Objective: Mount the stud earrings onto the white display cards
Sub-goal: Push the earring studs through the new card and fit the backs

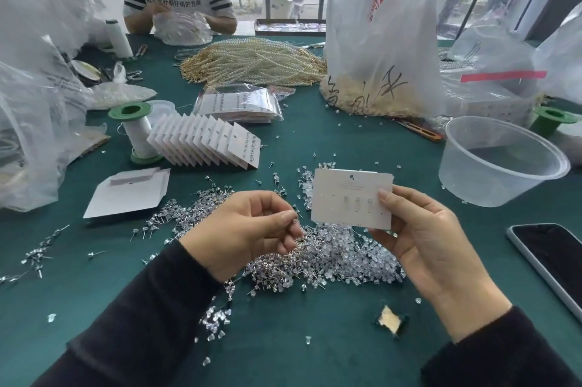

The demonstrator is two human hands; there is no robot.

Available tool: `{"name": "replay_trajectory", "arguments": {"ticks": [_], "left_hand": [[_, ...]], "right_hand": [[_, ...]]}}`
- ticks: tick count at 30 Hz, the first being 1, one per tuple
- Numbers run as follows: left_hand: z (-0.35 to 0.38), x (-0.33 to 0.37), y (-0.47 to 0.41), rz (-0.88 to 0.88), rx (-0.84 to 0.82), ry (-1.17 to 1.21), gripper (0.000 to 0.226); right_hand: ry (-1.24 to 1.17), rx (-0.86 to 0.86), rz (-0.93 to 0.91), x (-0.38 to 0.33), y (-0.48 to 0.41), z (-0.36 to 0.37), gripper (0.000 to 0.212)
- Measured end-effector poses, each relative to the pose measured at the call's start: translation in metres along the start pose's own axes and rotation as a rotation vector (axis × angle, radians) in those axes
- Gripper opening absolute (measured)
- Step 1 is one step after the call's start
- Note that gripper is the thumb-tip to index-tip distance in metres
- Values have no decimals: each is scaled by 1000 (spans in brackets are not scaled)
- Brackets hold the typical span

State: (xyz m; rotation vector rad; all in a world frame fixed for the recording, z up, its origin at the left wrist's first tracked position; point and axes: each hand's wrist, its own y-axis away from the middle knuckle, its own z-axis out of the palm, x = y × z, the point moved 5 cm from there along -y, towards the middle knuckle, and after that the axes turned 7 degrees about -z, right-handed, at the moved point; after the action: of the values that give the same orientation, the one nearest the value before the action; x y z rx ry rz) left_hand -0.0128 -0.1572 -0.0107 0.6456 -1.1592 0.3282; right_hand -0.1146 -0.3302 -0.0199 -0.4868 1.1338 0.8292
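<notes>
I see a green table [315, 358] — on it loose stud earrings [318, 256], fanned white cards [201, 147], pearl strands [252, 64], a tub [472, 180].

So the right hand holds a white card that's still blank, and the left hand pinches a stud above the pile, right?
Not blank: the head view shows the white card in the right hand already carries three studs in a row. The left hand does pinch a stud above the pile.

Two hands [252, 229] [431, 241], one card [343, 188] with three mounted studs [357, 199], one pinched stud [294, 221], two green spools [140, 134] [551, 122], one tub [472, 185], one phone [554, 257]
</notes>
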Motion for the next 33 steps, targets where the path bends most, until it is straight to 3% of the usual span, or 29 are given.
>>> {"name": "replay_trajectory", "arguments": {"ticks": [4, 10, 13, 15, 21, 26, 33], "left_hand": [[-4, -1, 0, -3, 16, 24, 7], [-9, 2, 1, 55, 166, -29, 17], [-10, 5, 3, 79, 215, -28, 12], [-9, 6, 5, 104, 259, -131, 1], [2, 11, 9, 253, 310, -445, 12], [14, 26, 20, 644, 452, -941, 19], [17, 27, 21, 725, 492, -1034, 22]], "right_hand": [[15, 1, 5, -1, 1, 0, 7], [45, -70, -14, 0, 8, 10, 9], [81, -89, -48, 1, 11, 14, 10], [101, -90, -89, -1, 13, 16, 12], [125, -104, -198, -9, 19, 22, 10], [128, -128, -231, -11, 21, 26, 11], [191, -184, -276, -10, 25, 31, 16]]}}
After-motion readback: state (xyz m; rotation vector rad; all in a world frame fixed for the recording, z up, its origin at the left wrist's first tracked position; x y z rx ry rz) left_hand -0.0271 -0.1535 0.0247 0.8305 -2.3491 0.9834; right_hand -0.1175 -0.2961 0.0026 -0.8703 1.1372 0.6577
